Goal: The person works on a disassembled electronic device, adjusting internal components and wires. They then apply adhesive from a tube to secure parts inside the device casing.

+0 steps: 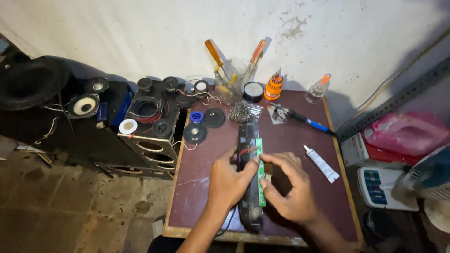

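Two hands work a narrow green circuit board (260, 174) that lies along a long black casing (249, 173) at the middle of the dark red surface (300, 140). The left hand (228, 182) rests on the casing, thumb tip pressed to the board's upper edge near a red wire (248, 150); the right hand (289, 186) pinches the board's right edge between thumb and forefinger. Both hands are closed on the board, neither free.

Done well, this step seems to ask for a light grip on the board's edges only, the left hand steadying the casing so nothing slides, and slack kept in the wire.

A soldering iron (303, 119) with a blue handle lies behind, well apart, beside a white tube (321, 163). Screwdrivers stand in a clear jar (230, 86) by the wall, and small speakers (195, 133) sit at the surface's left edge.
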